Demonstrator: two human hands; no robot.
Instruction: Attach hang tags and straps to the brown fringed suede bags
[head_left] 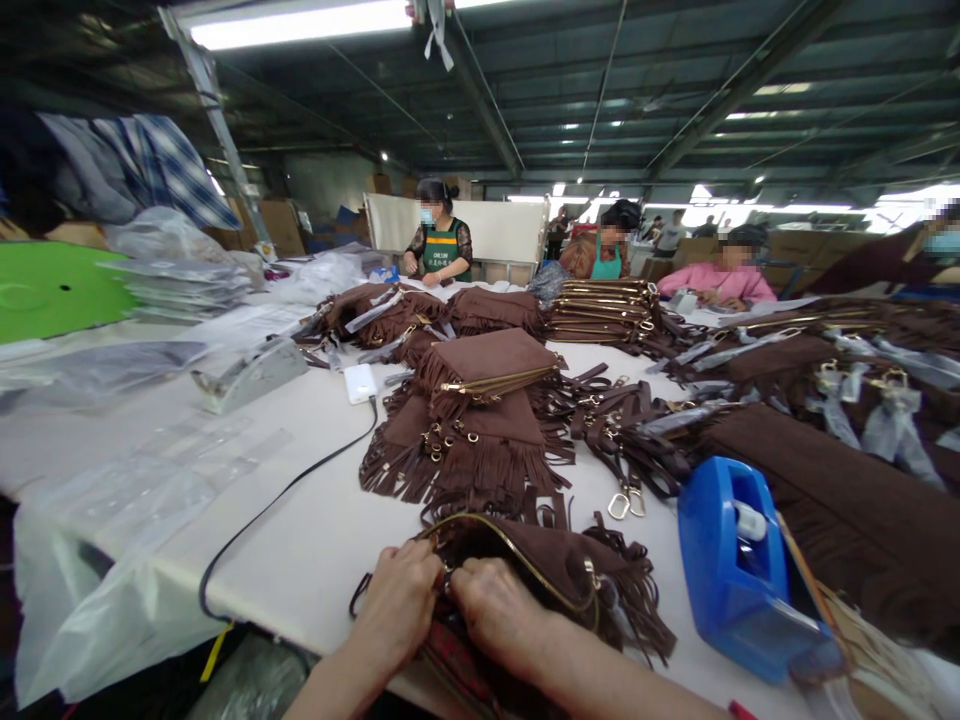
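Observation:
A dark brown fringed bag (555, 555) lies at the table's front edge, its gold zipper open and its mouth gaping towards me. At the left end of that opening, my left hand (405, 592) is closed on the bag's edge. Close beside it, my right hand (491, 605) is curled into a fist inside the mouth; its fingertips are hidden, and I cannot make out what they grip. A bit of metal glints between the two hands. Just beyond lie stacked brown fringed pouches (487, 360) with gold zippers and rings.
To the right stands a blue tape dispenser (739, 570), near brown straps with clips (619, 430). A white power bank (361, 383) trails a black cable (277, 500) across the left side. Clear plastic bags (112, 530) overhang the left edge. Several co-workers (442, 240) sit beyond.

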